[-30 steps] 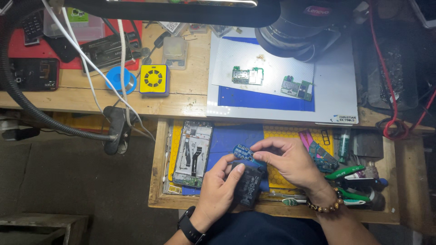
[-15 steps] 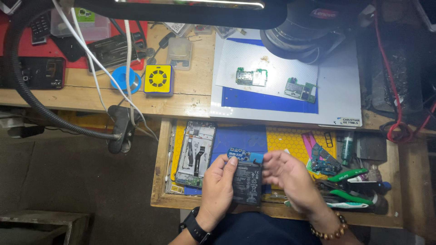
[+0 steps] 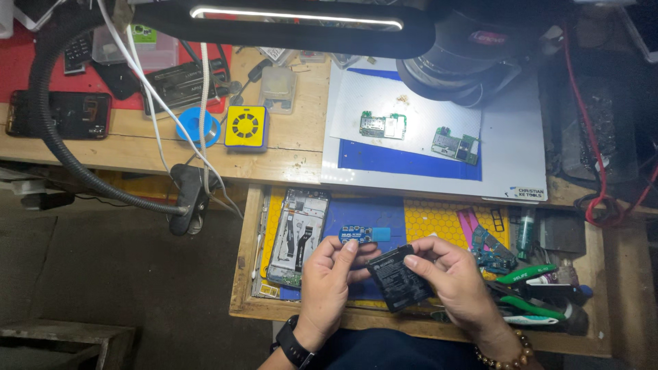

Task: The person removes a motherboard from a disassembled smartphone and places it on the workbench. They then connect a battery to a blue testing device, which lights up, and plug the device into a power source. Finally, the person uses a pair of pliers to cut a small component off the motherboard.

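**Hands parted: battery to the right hand, small board to the left**

Since half a second ago the two hands have drawn apart. Then both cupped one dark block; now the right hand [image 3: 456, 284] has the black battery [image 3: 399, 278] alone, thumb under, fingers curled over its far edge, tilted. The left hand [image 3: 332, 274] pinches a small blue circuit board [image 3: 356, 234] between thumb and forefinger tips, raised just beyond the battery's upper corner, close to it but not touching as far as I can tell. Judgement: the board looks to be held up against the battery.

Surroundings: just left of the left fingers, an opened phone frame [image 3: 298, 236] lies in the drawer [image 3: 241, 274]. Right of the right fingers: a loose blue-green board [image 3: 490, 248], green-handled pliers [image 3: 541, 277]. Beyond both hands, two green boards [image 3: 382, 125] on the white mat [image 3: 507, 171]. Nothing lies between the hands.
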